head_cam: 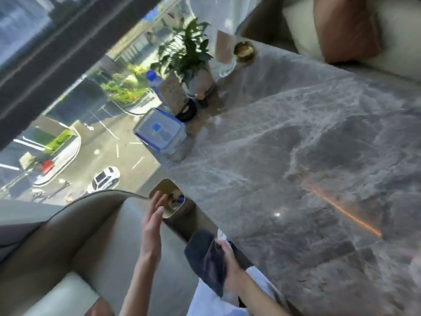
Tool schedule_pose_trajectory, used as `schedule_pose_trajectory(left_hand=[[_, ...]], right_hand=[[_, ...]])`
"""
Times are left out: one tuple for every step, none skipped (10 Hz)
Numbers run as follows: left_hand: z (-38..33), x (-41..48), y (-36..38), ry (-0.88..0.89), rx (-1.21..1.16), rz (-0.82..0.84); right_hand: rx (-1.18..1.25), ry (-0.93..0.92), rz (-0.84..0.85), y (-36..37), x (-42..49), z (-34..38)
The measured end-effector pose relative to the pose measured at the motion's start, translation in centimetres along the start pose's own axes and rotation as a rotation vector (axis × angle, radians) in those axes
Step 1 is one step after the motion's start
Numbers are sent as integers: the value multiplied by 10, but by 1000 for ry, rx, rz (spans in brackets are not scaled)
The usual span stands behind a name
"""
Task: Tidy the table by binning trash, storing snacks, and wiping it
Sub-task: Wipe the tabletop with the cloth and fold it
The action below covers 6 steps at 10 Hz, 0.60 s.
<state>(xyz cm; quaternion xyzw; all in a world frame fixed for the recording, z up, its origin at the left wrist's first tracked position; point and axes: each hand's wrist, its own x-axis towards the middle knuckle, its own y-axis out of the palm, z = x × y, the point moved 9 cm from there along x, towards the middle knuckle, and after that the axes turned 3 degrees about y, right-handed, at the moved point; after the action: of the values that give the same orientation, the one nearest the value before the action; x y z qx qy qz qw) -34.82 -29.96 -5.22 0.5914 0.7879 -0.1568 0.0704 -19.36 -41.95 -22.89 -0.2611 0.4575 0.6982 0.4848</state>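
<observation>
The person stands at the near edge of a long grey marble table [296, 156] veined in white, set against a big window. Their right hand [230, 258] is closed around a dark grey folded cloth [205, 254], holding it just at the table's near edge, with a scrap of something white [222, 233] poking out above the fingers; I cannot tell what that white bit is. The left hand [152, 222] is open, fingers straight and together, gripping nothing, raised beside a shiny gold square plate [168, 192] with rounded corners fixed at the table's corner. The fingertips overlap the plate's edge, though contact is not clear.

Farther along the window side sits a clear plastic storage box with a blue-trimmed lid [159, 133], lid on. Just behind it stands a clear water bottle with a blue cap [157, 85], and beside that a green leafy plant in a pale pot [189, 62]. A small black round object [188, 111] lies near the bottle's base. Past the plant there is a clear glass vessel [225, 53] and a round gold dish [244, 52] at the far end.

A cream sofa [387, 42] with a brown cushion [344, 28] lines the far side, and a cream seat [91, 236] curves under the left arm. The stone surface looks glossy.
</observation>
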Motion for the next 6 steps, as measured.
schedule_pose_trajectory(left_hand=[[-2,-20,8,-194,139,167],[-17,-33,24,-226,157,353],[-48,-34,43,-207,115,424],[-67,-28,56,-228,95,461],[-89,-22,72,-211,136,556],[-115,-10,92,-167,196,632]], right_hand=[[474,-183,291,18,-34,89],[462,-309,302,13,-76,162],[449,-311,563,31,-118,204],[391,-222,544,25,-141,217],[374,-224,468,5,-151,225],[351,-242,356,-18,-148,227]])
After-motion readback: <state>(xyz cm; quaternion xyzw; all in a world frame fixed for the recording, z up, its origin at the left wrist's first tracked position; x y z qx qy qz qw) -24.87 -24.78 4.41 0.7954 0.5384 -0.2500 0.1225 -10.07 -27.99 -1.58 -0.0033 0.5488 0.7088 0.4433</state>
